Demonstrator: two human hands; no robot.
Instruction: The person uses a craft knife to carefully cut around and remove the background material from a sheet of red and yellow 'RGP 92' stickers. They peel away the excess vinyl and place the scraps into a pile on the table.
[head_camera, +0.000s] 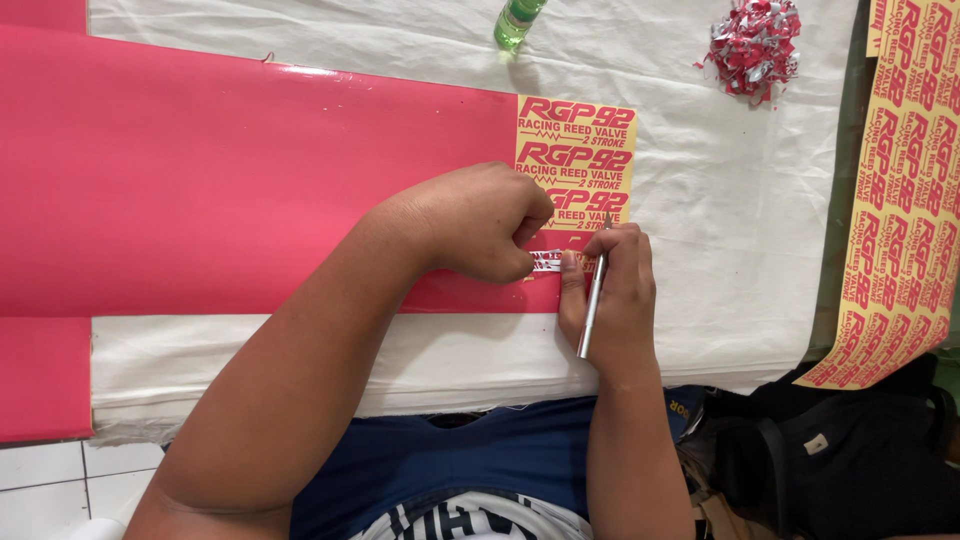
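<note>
A long glossy red vinyl sheet (220, 170) lies across a white cloth-covered table (730, 220). At its right end the red has been peeled away, leaving red lettering on yellow backing (577, 150). My left hand (470, 220) pinches a thin strip of peeled red-and-white vinyl (547, 264) at that edge. My right hand (608, 300) sits just right of it, gripping a slim silver craft knife (593, 305) with its tip pointing up at the sheet, thumb pressing on the vinyl.
A crumpled ball of red-and-silver vinyl scraps (755, 42) lies at the back right. A green bottle (518, 22) stands at the back. A long yellow sticker strip (900, 190) hangs along the right edge. A dark bag (850, 450) sits at lower right.
</note>
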